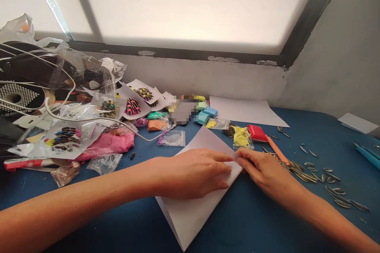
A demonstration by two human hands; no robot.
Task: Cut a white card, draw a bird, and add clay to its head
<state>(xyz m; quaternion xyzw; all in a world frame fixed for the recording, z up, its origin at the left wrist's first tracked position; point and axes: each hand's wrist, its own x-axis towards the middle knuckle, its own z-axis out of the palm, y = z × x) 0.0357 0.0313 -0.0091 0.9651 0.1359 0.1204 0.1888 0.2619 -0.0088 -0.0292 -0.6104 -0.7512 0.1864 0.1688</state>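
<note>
A folded sheet of white paper (pixel 190 221) lies on the blue table, turned so a corner points toward me. My left hand (pixel 196 174) rests flat across the middle of it, fingers stretched out to the right. At the sheet's right corner my right hand (pixel 258 166) pinches the paper between thumb and fingers. Just beyond the right hand are a bag of yellow clay (pixel 242 136), a red packet (pixel 257 133) and an orange stick-like tool (pixel 278 150). Striped sunflower seeds (pixel 303 172) lie in a loose pile beside that hand.
At the left is a heap of plastic bags, a pink cloth (pixel 107 144) and a white cable (pixel 89 118). Paper sheets with seed-and-clay pieces (pixel 132 106) stand behind. Flat white paper (pixel 246 110) lies by the wall; blue-handled scissors or pliers (pixel 368 154) sit far right.
</note>
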